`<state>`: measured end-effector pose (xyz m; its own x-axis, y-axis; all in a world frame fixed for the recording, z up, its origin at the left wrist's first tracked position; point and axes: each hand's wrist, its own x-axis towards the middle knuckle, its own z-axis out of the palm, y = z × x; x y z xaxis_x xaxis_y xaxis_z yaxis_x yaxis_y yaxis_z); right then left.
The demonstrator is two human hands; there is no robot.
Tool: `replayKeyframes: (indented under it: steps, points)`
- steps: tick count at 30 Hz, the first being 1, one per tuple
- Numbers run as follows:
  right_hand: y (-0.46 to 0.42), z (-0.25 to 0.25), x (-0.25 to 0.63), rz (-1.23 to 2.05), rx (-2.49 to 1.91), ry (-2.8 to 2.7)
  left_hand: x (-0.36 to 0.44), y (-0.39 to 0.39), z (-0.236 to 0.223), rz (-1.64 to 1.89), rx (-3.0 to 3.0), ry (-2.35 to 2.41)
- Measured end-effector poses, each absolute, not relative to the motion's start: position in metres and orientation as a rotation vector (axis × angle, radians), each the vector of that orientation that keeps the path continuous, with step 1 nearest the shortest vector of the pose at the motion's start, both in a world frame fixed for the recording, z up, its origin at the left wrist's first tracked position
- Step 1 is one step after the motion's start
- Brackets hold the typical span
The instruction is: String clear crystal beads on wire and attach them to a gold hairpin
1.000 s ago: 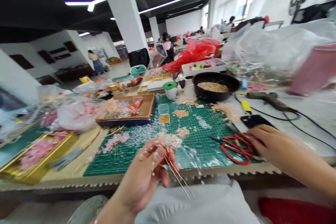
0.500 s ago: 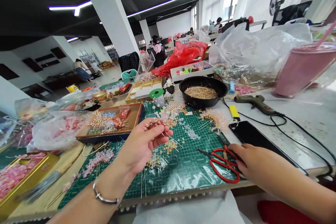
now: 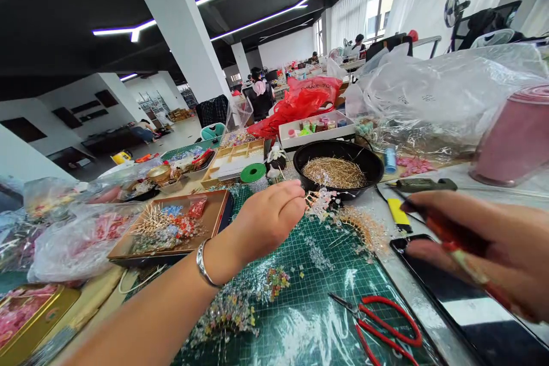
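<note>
My left hand (image 3: 274, 214), a silver bangle at its wrist, is closed on a beaded hair piece (image 3: 319, 205). Pale beads and gold wire stick out to the right of its fingertips. My right hand (image 3: 484, 246) is raised over the phone (image 3: 458, 291) and smeared by motion. Its fingers are wrapped round red-handled pliers (image 3: 441, 233), whose dark tip points left. Red-handled scissors (image 3: 388, 320) lie on the green cutting mat (image 3: 309, 309). Clusters of clear and coloured beads (image 3: 231, 314) rest on the mat below my left arm.
A black bowl (image 3: 377, 174) of gold wire pins stands behind my left hand. A yellow lighter (image 3: 398, 216), a glue gun (image 3: 424, 185) and a pink drink cup (image 3: 510, 137) sit to the right. A brown box (image 3: 165, 240) of beaded pieces is on the left. Other people work farther back.
My right hand has lifted up and to the right with the pliers, leaving the scissors on the mat. My left hand has moved right and up, turning its back to the camera.
</note>
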<state>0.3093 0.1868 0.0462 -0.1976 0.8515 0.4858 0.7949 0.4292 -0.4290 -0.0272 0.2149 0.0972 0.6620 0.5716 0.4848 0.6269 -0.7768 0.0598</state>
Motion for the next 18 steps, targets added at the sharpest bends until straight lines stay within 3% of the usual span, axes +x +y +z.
replayKeyframes:
  steps: [3, 7, 11, 15, 18]
  points:
    - [0.197, 0.059, 0.276, -0.15, -1.247, -2.316, -0.018, 0.236, 0.096, -0.739, -2.766, -1.006]
    - [0.227, 0.067, 0.251, -0.191, -1.195, -2.502, -0.006, 0.257, 0.096, -0.787, -2.867, -0.989]
    - [0.254, 0.066, 0.257, -0.301, -1.219, -2.492, 0.002, 0.272, 0.096, -0.599, -2.868, -0.891]
    - [0.262, 0.06, 0.264, -0.323, -1.196, -2.479, 0.005, 0.284, 0.093, -0.499, -2.822, -0.847]
    - [0.265, 0.06, 0.262, -0.152, -1.255, -2.388, 0.007, 0.291, 0.09, -0.45, -2.816, -0.824]
